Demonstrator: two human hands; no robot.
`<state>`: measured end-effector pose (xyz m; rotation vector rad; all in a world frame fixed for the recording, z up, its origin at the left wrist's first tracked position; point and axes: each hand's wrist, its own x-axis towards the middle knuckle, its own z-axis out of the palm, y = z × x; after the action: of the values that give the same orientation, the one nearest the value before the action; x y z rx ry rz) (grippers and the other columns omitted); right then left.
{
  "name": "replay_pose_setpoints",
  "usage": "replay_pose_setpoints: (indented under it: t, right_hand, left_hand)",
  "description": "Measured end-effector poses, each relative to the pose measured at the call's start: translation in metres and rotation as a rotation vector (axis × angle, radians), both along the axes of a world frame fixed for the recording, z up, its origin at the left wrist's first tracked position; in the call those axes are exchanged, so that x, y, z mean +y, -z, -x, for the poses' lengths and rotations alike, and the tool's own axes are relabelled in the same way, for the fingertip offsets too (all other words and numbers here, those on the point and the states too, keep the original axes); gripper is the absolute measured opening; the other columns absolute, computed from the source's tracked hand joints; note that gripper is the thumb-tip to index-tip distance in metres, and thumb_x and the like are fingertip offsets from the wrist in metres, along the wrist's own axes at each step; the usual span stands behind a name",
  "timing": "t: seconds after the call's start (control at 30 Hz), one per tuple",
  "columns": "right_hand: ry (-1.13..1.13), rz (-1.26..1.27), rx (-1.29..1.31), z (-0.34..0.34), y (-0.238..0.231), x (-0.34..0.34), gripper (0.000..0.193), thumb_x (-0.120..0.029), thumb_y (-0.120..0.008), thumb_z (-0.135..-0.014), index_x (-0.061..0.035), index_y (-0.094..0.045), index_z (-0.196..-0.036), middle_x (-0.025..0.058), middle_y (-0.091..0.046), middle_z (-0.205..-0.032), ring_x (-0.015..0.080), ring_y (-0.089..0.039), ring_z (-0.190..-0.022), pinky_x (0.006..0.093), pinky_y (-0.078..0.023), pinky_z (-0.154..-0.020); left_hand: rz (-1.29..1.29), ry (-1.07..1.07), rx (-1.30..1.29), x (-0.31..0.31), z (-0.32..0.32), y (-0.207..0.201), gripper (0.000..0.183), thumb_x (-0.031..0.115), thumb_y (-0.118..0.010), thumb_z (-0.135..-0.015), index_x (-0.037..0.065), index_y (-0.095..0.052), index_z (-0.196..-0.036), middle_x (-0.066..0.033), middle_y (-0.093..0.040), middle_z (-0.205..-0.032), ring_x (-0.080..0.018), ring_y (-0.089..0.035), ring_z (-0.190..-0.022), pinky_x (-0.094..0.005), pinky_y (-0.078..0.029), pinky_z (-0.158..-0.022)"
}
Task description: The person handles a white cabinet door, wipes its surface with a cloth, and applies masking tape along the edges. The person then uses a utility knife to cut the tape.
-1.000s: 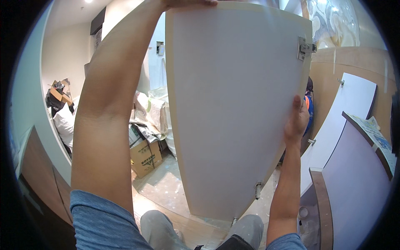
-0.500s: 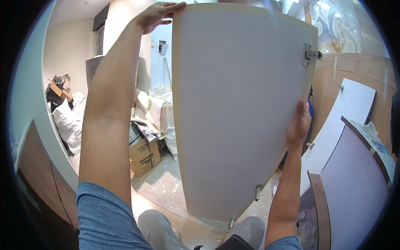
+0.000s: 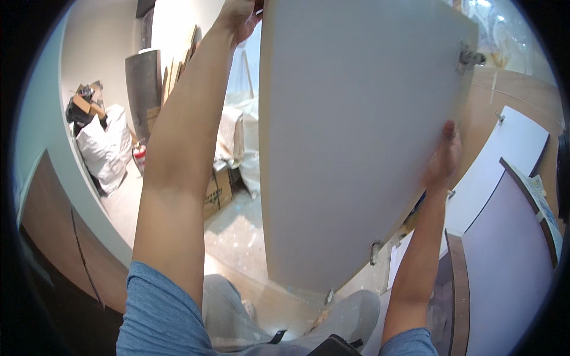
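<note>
A large white cabinet door (image 3: 356, 136) with cream edges stands upright before me, held between both hands. My left hand (image 3: 242, 19) is closed on its left edge near the top of the picture; its fingertips are partly hidden. Lower on the opposite edge, my right hand (image 3: 444, 155) grips the door, thumb on the white face and the other fingers out of sight behind. Along that edge sit metal hinges: an upper hinge (image 3: 472, 57), a lower hinge (image 3: 374, 252) and a bottom hinge (image 3: 329, 295) near my knees.
More white panels (image 3: 504, 151) with hinges lean at the right, beside a pale purple panel (image 3: 499, 243). At the left are white sacks (image 3: 104, 151), a fire extinguisher (image 3: 139, 157) and a cardboard box (image 3: 218, 193). A brown wood panel (image 3: 53, 237) stands close on my left.
The door and both hands have shifted right in the picture, and the door's top now runs past the upper edge. Both hands keep their hold. The background has shifted too.
</note>
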<state>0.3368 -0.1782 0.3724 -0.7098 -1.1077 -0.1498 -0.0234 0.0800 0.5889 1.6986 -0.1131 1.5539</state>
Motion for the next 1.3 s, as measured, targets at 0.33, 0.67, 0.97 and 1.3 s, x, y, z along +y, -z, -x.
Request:
replay_pose_setpoints:
  t: [0.33, 0.67, 0.97, 1.3]
  right_hand:
    - [0.127, 0.115, 0.003, -0.013, 0.002, 0.005, 0.088, -0.073, -0.052, -0.099, 0.0071, -0.058, -0.137, 0.0133, -0.065, -0.128, 0.0246, -0.060, -0.116, 0.0359, -0.044, -0.105]
    - [0.290, 0.168, -0.059, -0.022, 0.005, 0.008, 0.097, -0.075, -0.049, -0.099, 0.0091, -0.048, -0.148, 0.0234, -0.057, -0.144, 0.0344, -0.055, -0.131, 0.0431, -0.042, -0.112]
    - [0.481, 0.257, -0.172, -0.059, 0.002, 0.002, 0.072, -0.051, -0.053, -0.103, 0.0002, -0.044, -0.153, 0.0201, -0.050, -0.155, 0.0366, -0.054, -0.137, 0.0484, -0.046, -0.110]
    - [0.579, 0.265, -0.203, -0.095, -0.013, -0.013, 0.067, -0.050, -0.055, -0.101, -0.0053, -0.051, -0.151, 0.0176, -0.052, -0.155, 0.0348, -0.055, -0.137, 0.0480, -0.047, -0.109]
  left_hand:
    - [0.152, 0.026, 0.024, -0.012, -0.004, 0.176, 0.037, 0.036, -0.071, -0.102, 0.001, -0.074, -0.113, -0.0038, -0.075, -0.099, -0.0128, -0.065, -0.083, -0.0306, -0.051, -0.079]
    - [0.394, -0.021, 0.006, -0.037, -0.003, 0.384, 0.032, 0.018, -0.077, -0.098, -0.005, -0.074, -0.120, -0.0058, -0.076, -0.105, -0.0107, -0.069, -0.094, -0.0261, -0.055, -0.088]
    - [0.662, 0.008, 0.150, -0.055, 0.014, 0.523, 0.031, 0.008, -0.081, -0.092, -0.004, -0.075, -0.120, -0.0104, -0.078, -0.108, -0.0116, -0.071, -0.096, -0.0261, -0.056, -0.091]
    - [0.812, -0.104, 0.703, -0.053, 0.048, 0.676, 0.034, 0.004, -0.085, -0.082, 0.006, -0.080, -0.116, -0.0111, -0.080, -0.104, -0.0165, -0.075, -0.095, -0.0315, -0.057, -0.099]
